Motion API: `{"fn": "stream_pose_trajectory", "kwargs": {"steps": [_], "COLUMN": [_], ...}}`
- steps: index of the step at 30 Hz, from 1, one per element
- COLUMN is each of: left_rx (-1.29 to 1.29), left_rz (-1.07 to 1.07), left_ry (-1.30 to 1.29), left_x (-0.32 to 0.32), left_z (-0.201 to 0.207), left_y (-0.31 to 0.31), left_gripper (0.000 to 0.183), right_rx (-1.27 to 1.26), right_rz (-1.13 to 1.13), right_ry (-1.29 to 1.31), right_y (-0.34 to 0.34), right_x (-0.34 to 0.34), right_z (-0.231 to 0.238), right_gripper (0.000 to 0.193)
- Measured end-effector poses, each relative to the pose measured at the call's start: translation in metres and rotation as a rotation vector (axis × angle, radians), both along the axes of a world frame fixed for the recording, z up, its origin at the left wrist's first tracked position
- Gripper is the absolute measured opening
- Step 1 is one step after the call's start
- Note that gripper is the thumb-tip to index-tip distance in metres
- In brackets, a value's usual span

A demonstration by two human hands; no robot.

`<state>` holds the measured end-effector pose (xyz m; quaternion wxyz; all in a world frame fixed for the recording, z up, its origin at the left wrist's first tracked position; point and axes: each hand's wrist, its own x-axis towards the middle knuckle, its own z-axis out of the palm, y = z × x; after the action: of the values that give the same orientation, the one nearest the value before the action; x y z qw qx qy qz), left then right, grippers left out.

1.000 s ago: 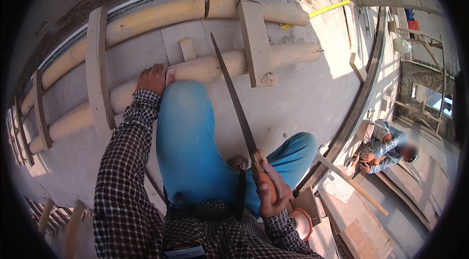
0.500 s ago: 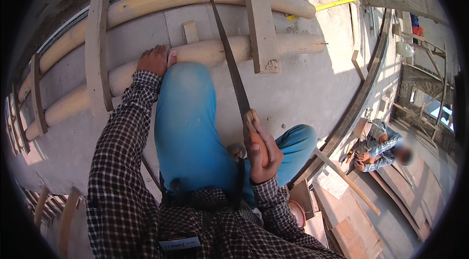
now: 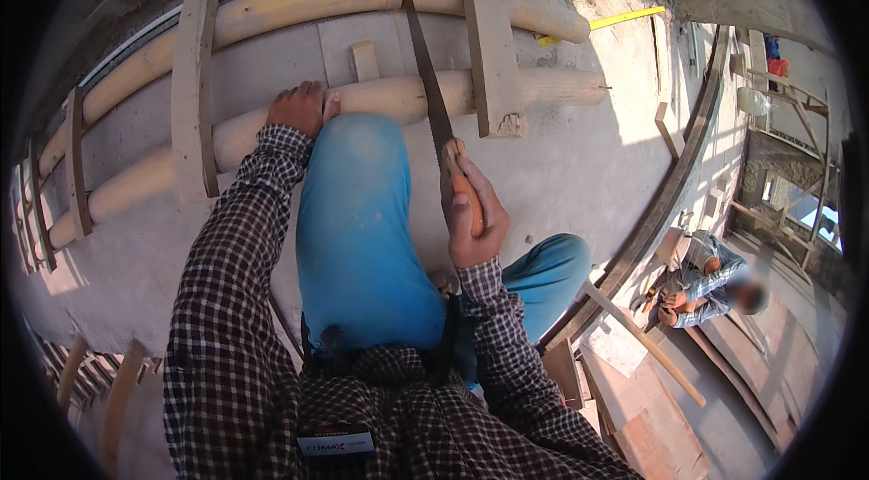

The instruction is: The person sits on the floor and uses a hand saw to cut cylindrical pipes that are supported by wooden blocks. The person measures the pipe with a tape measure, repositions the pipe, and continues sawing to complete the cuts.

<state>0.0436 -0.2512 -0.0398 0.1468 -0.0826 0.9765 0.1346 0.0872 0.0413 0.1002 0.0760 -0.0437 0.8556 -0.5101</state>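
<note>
My right hand [image 3: 478, 218] is closed round the wooden handle of a handsaw [image 3: 427, 55]. Its long dark blade crosses the near bamboo pole [image 3: 380, 98], and the tip reaches the far bamboo pole [image 3: 312, 2]. How deep the teeth sit in either pole, I cannot tell. To the left of the blade, my left hand [image 3: 299, 109] grips the near pole beside my raised knee. Wooden crosspieces lie over both poles like rungs, one [image 3: 489, 46] just right of the blade and another [image 3: 193, 82] to the left of my left hand.
A small wood block [image 3: 365, 60] lies between the poles. A yellow measuring stick [image 3: 625, 19] touches the far pole's right end. At right, a long dark beam [image 3: 665, 190] curves past, and a co-worker [image 3: 711, 276] squats beyond it among boards [image 3: 647, 399].
My right hand has pushed the saw forward, away from my body, so the handle sits closer to the near pole. My left hand keeps its hold on that pole.
</note>
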Motion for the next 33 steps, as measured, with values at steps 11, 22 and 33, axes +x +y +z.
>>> {"fn": "stream_pose_trajectory", "kwargs": {"steps": [11,22,33], "left_rx": [-0.013,-0.026,0.005], "left_rz": [-0.004,0.053,0.080], "left_ry": [0.054,0.006,-0.026], "left_x": [0.011,0.006,0.012], "left_z": [-0.016,-0.009,-0.011], "left_y": [-0.004,-0.013,-0.015], "left_gripper": [0.060,0.060,0.062], "right_rx": [-0.012,0.015,-0.029], "right_rz": [-0.031,0.063,0.061], "right_ry": [-0.100,-0.039,0.015], "right_y": [0.032,0.038,-0.009], "right_x": [0.087,0.069,-0.012], "right_z": [0.091,0.070,0.000], "right_gripper": [0.049,0.041,0.040]}}
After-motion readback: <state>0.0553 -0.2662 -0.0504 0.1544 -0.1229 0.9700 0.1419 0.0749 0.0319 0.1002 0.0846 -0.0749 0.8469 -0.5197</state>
